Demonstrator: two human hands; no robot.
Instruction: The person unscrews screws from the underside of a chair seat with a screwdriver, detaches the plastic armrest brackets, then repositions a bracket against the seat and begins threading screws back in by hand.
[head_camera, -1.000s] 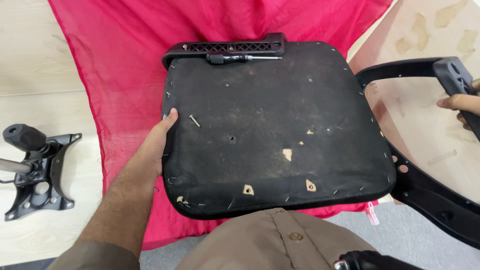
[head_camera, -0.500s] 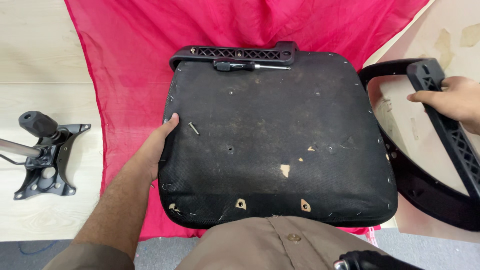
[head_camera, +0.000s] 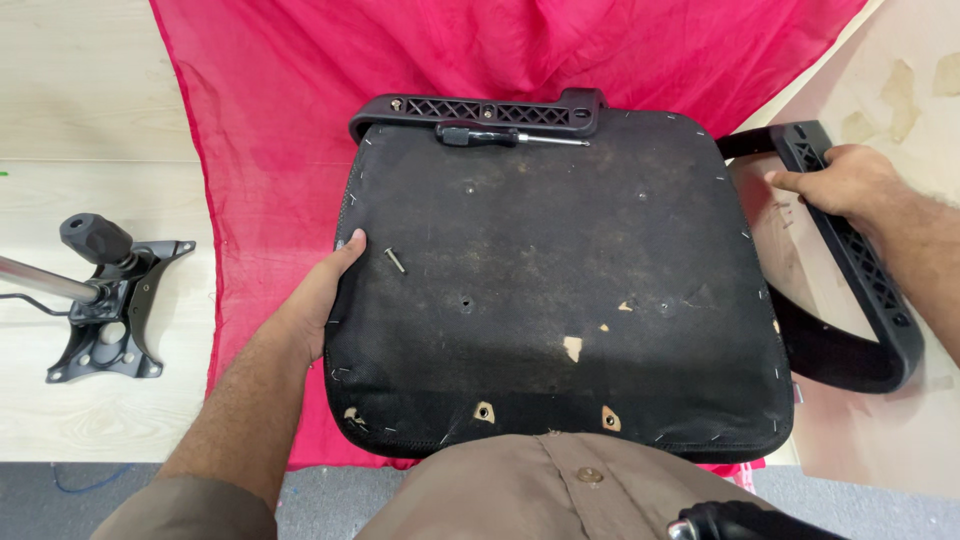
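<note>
While the chair seat (head_camera: 560, 290) lies upside down on the red cloth (head_camera: 300, 120), its black fabric underside facing you and its near edge against your lap, your left hand (head_camera: 315, 300) is pressed flat and open against the seat's left edge, thumb resting on top near a loose screw (head_camera: 396, 261); it grips nothing, and it looks placed there to steady the seat. Your right hand (head_camera: 840, 180) is out past the seat's right side, fingers curled over the top end of a black armrest (head_camera: 850, 260), which stands on its edge just beside the seat with its ribbed inner face turned up; the hold seems loose rather than a tight clench, as if you are positioning the part against the seat's side. A second armrest (head_camera: 480, 112) is already lying along the far edge of the seat, and a screwdriver (head_camera: 500, 136) with a black handle rests just in front of it on the fabric, within easy reach of either hand. The cloth probably keeps the padded side clean and catches small hardware. Well apart on the pale floor (head_camera: 90, 90) to your left sits the chair's metal tilt mechanism (head_camera: 105, 310) with its lever and knob, untouched.
</note>
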